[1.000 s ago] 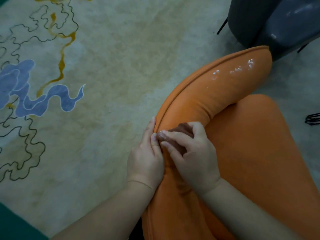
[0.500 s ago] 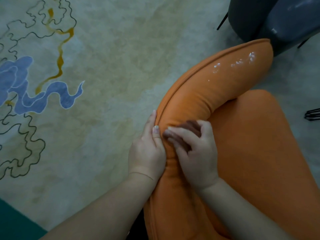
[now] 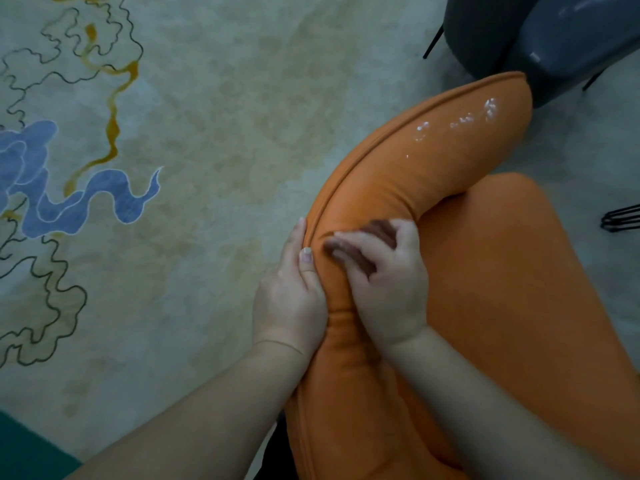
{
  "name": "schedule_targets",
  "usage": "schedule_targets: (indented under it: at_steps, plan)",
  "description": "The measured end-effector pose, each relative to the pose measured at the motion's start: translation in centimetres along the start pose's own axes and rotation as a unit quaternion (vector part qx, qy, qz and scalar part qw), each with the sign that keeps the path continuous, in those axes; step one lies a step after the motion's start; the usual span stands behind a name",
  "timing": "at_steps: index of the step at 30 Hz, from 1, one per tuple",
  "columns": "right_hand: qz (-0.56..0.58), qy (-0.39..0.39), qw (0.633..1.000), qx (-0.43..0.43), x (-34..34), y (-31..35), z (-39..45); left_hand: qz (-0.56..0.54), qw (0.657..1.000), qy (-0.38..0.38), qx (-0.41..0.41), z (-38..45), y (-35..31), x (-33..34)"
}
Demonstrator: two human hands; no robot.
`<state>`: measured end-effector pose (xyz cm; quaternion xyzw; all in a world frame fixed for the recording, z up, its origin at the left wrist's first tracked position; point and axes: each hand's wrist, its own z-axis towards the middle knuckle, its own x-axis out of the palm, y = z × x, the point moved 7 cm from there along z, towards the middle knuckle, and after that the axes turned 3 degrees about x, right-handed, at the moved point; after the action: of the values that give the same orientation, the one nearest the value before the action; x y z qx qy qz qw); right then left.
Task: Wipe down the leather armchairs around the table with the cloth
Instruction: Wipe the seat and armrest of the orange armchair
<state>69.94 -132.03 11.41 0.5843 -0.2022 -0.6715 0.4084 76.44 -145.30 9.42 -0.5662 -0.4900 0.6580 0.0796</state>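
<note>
A dark grey glossy armchair (image 3: 550,39) on thin black legs stands just beyond the far end of the orange leather armchair's curved padded backrest (image 3: 426,161), where white foam flecks (image 3: 460,121) dot the leather. A black wire frame (image 3: 621,219) pokes in at the right edge. The left hand (image 3: 289,299) holds the backrest's outer edge, its grip curled round the piping. The right hand (image 3: 384,282) presses a crumpled dark brown cloth (image 3: 374,237) onto the backrest, fingers curled over it. Below lies a pale carpet (image 3: 214,126) with blue and gold wavy patterns.
</note>
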Motion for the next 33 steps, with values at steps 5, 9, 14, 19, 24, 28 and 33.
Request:
schedule_targets:
  at_steps: [5, 9, 14, 19, 24, 28, 33]
  plan:
    - [0.009, -0.052, 0.992, 0.112, 0.4, -2.0, 4.3, 0.011, 1.0, 0.0, -0.013, -0.1, 0.3, 0.0]
    - [-0.021, -0.023, 0.992, 0.122, -0.2, -2.1, 0.9, 0.017, 1.0, 0.015, -0.016, -0.1, 0.0, 0.0]
    - [-0.099, -0.009, 0.979, 0.179, -0.2, -2.1, -0.6, 0.083, 0.995, 0.048, -0.011, 0.1, -0.6, 0.4]
    - [-0.005, -0.02, 0.983, 0.182, -0.1, -2.5, -0.2, 0.118, 0.99, 0.08, -0.01, 0.7, -0.4, 0.5]
    - [0.039, -0.085, 0.974, 0.209, -0.5, -3.1, 0.6, 0.102, 0.987, 0.122, 0.038, 4.7, -2.0, 1.7]
    - [0.073, -0.175, 0.947, 0.258, -1.6, -4.1, 1.8, 0.108, 0.972, 0.175, 0.111, 9.9, -5.0, 4.1]
    - [0.088, -0.267, 0.92, 0.275, -3.4, -5.8, 6.2, 0.114, 0.951, 0.23, 0.17, 15.6, -7.9, 8.4]
